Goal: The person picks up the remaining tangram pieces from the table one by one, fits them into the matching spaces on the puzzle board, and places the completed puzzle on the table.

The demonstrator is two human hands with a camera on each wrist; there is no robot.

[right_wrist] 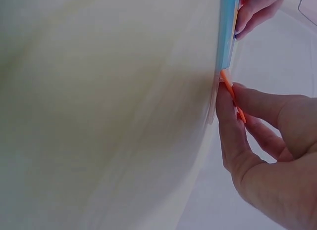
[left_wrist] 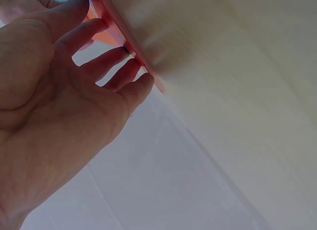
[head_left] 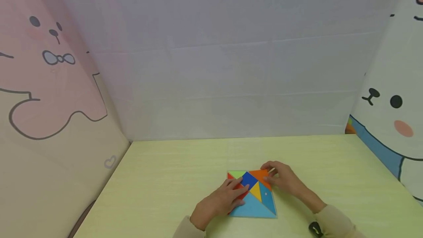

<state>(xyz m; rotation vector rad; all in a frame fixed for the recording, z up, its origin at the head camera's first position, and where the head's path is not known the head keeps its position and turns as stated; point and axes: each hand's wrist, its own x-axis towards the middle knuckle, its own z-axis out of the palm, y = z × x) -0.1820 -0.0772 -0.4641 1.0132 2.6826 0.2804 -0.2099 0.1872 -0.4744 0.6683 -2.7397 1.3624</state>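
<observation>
A square tangram puzzle of coloured pieces lies in a clear tray [head_left: 252,217] on the table. My left hand [head_left: 222,202] rests over its left side, fingers reaching across the red piece [head_left: 242,196] to the dark blue square [head_left: 249,180]. The left wrist view shows those fingers along the red edge [left_wrist: 121,34]. At the far right corner my right hand [head_left: 282,177] pinches the orange tangram piece [head_left: 259,175] between thumb and fingers. The right wrist view shows this orange piece [right_wrist: 242,115] tilted up from the tray. Yellow [head_left: 256,191], blue [head_left: 268,198] and light blue [head_left: 249,208] pieces lie nearer me.
The pale yellow table [head_left: 165,179] extends around the puzzle. A small black object [head_left: 315,229] sits by the right sleeve. A plain pale curtain [head_left: 224,65] hangs at the back, with cartoon-printed sheets [head_left: 59,94] at the sides.
</observation>
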